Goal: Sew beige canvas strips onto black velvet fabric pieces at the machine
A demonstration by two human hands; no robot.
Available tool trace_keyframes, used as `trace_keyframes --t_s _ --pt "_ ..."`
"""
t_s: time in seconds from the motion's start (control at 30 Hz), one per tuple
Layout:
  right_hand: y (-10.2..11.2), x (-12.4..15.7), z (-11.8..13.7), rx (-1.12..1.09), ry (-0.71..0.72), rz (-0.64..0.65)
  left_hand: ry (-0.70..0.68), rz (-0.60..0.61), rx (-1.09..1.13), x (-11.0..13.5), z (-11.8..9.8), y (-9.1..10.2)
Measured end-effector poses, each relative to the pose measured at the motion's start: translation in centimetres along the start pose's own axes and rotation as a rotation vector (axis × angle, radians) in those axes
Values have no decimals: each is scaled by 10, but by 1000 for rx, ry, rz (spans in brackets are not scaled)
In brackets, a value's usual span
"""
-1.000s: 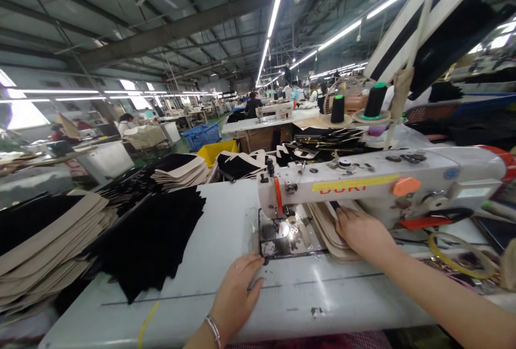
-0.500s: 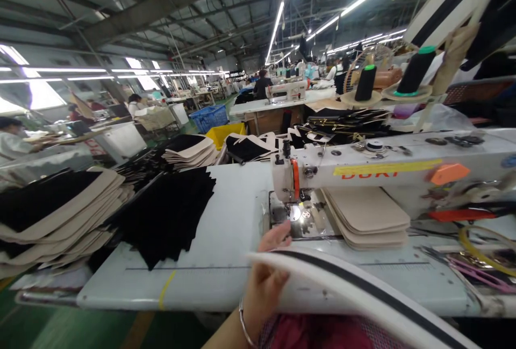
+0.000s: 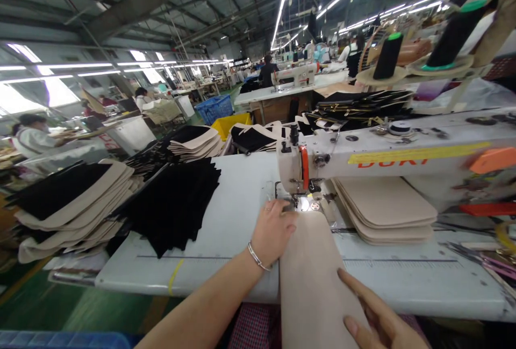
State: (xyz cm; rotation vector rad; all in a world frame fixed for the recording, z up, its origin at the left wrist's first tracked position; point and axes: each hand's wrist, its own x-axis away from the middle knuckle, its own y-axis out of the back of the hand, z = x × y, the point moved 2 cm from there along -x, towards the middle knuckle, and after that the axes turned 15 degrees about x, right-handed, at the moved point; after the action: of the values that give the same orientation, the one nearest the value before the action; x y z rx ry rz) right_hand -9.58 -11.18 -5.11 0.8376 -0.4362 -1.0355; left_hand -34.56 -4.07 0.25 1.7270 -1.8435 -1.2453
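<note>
A long beige panel (image 3: 312, 273) lies on the white table, its far end under the needle of the white sewing machine (image 3: 387, 158). My left hand (image 3: 274, 230) rests on the panel's upper left corner beside the presser foot, fingers bent down onto it. Lower right, my right hand (image 3: 379, 319) lies on the panel's near end with fingers stretched out flat. A stack of beige panels (image 3: 387, 212) sits under the machine arm, to the right of the needle.
Black fabric pieces (image 3: 173, 204) lie spread on the table's left. Beige and black stacks (image 3: 68, 204) stand further left and behind (image 3: 195, 144). Thread cones (image 3: 387, 56) stand above the machine. Other people work at distant tables. Scissors and tools (image 3: 484, 260) lie at the right.
My right hand left the beige stack and brought one panel down onto the table. It now lies flat with its end at the needle, both hands on it. The view has shifted left.
</note>
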Motion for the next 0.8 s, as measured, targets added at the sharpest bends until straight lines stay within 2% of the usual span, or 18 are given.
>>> trace_keyframes --t_s 0.07,0.13,0.33,0.53,0.63,0.73,0.8 --pt "-3 -6 2 -5 -21 -11 -124 122 -78 2 1 -8" --pt "-4 -13 4 -34 -42 -20 -160 183 -102 2 7 -10" --pt "-5 -39 4 -139 -84 0 -152 158 -111 -8 19 -7" --pt "-5 -41 -1 -107 -79 59 -146 142 -91 -11 21 -5" --pt "-3 -38 -4 3 -21 31 -142 141 -87 -10 20 -7" --pt "4 -43 -6 264 78 -7 -128 131 -79 -10 17 -11" --pt "9 -56 -3 459 158 -67 -123 160 -46 -10 17 -5"
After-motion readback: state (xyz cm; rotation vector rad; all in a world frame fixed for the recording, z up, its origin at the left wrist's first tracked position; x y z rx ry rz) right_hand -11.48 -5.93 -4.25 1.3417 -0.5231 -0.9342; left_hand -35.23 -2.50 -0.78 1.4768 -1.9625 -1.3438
